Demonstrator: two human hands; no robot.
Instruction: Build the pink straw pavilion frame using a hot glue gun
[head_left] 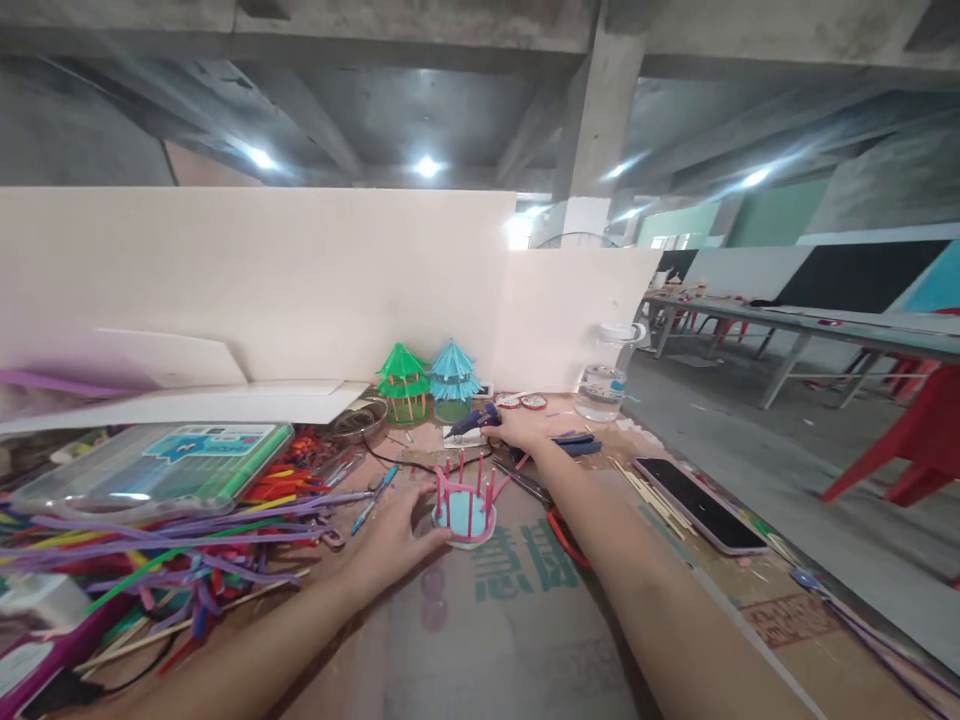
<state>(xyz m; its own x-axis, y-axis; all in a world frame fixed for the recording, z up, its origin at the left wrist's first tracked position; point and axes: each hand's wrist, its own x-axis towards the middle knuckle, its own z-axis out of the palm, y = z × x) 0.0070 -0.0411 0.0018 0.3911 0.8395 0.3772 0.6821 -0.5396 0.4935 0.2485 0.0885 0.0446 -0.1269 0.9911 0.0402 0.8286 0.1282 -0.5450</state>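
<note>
A small craft model [466, 516] stands on the cardboard, with a light blue floor, a pink rim and several thin upright pink posts. My left hand [401, 540] holds it from the left, thumb at the near edge and fingers behind. Farther back, my right hand [519, 432] is closed around the rear of a dark blue hot glue gun [472, 424], whose nozzle points left over a small white piece. Behind the glue gun stand a green pavilion model [403, 383] and a light blue pavilion model [454, 380], both with tiered roofs.
Pipe cleaners [187, 560] pile up at left beside a clear marker case [157, 465]. Red-handled scissors [568, 540] lie under my right forearm. Skewer sticks [649, 495], a phone [697, 503] and a water jug [602, 385] are at right. A white board [262, 280] closes off the back.
</note>
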